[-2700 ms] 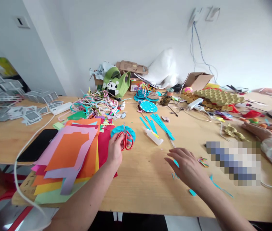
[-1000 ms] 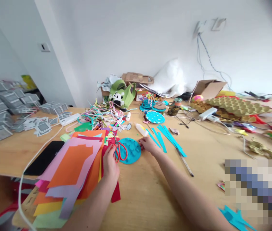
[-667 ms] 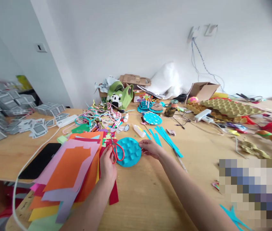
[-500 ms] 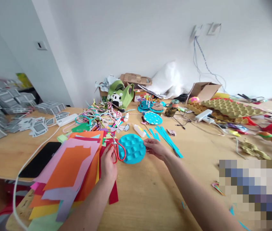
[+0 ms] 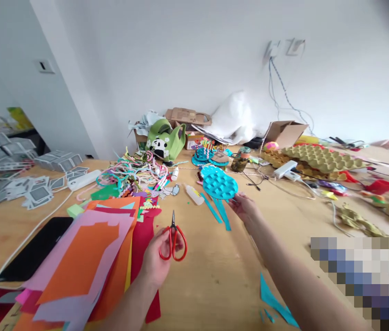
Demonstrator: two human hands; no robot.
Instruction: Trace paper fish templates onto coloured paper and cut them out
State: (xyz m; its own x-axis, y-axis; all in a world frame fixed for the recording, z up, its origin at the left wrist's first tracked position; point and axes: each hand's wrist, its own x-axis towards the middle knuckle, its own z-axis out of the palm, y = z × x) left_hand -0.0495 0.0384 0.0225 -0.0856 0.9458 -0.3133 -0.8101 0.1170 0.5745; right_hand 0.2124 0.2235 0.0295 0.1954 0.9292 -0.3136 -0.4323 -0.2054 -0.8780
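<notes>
Moved since the earlier frame: blue disc [image 5: 220, 185], from the near side of the glue bottle [image 5: 194, 195] to its right; right hand [image 5: 245, 207], grip pinching the near edge. Red-handled scissors [image 5: 172, 248]: nearer than the bottle, in the left hand's [image 5: 156, 257] grip. Risk: a one-edge hold could let the disc tip. In the way: dotted disc [image 5: 209, 171], beyond the bottle, partly covered, contact unclear; blue strips [image 5: 211, 209], right of it. Also: coloured paper [image 5: 80, 262], left and nearer.

The wooden worktop [image 5: 208, 280] bears a black phone [image 5: 37, 250] at left, beside layered coloured sheets [image 5: 80, 257]. Near its middle lie a glue bottle [image 5: 194, 195] and blue strips [image 5: 211, 208]. A dark jar [image 5: 240, 162] stands farther back.
</notes>
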